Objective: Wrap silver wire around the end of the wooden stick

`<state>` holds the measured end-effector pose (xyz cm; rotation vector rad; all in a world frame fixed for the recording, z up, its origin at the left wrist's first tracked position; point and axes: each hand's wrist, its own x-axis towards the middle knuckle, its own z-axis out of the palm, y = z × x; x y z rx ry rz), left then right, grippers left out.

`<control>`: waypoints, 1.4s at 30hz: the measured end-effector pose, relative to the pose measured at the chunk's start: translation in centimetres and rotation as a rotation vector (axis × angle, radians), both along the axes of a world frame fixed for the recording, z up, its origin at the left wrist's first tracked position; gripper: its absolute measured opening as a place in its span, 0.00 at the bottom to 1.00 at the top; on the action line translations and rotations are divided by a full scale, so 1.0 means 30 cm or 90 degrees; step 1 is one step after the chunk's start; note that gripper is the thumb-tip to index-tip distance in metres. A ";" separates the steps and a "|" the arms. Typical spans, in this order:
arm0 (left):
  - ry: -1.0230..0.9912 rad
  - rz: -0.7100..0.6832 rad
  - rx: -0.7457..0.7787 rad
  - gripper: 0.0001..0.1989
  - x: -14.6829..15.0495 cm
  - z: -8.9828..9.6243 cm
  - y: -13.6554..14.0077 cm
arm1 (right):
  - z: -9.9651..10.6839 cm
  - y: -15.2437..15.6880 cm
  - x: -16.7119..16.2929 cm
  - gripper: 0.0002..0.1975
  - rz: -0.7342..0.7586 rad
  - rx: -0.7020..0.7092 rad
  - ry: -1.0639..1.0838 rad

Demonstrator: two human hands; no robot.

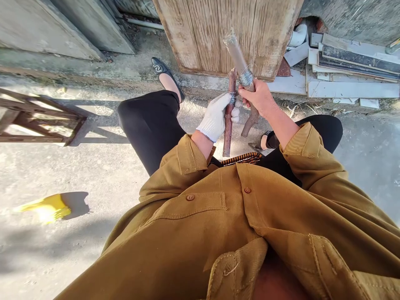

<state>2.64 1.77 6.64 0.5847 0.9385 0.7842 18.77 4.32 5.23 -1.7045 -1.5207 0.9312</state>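
My left hand (215, 114), in a white knit glove, is closed around a reddish-brown stick (228, 133) held nearly upright in the view. Thin wire is wound about the stick just above my grip. Bare, my right hand (258, 96) is closed on a thicker grey-brown stick (236, 54) with a pale, rough top end. A dense coil of silvery wire (246, 78) wraps this stick right above my fingers, and a loose loop stands off it. Below my right hand the wood shows a bent lower end (250, 124). The two sticks are side by side.
A worn wooden board (209, 33) stands ahead. Tile and board offcuts (350, 75) are piled at the right, by a white pipe (298, 35). To the left are a wooden frame (46, 121) and a yellow object (46, 208) on the concrete. A woven seat edge (242, 159) shows between my legs.
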 end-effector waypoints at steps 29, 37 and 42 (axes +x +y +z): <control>0.545 -0.217 0.547 0.37 -0.063 -0.113 0.068 | 0.086 0.027 0.096 0.12 -0.012 0.082 -0.253; 0.218 -0.049 0.309 0.19 -0.063 -0.093 0.055 | 0.078 0.043 0.268 0.17 -0.011 -0.066 -0.181; 0.127 0.010 0.163 0.17 -0.065 -0.085 0.057 | 0.178 -0.014 0.251 0.15 0.132 -0.119 -0.112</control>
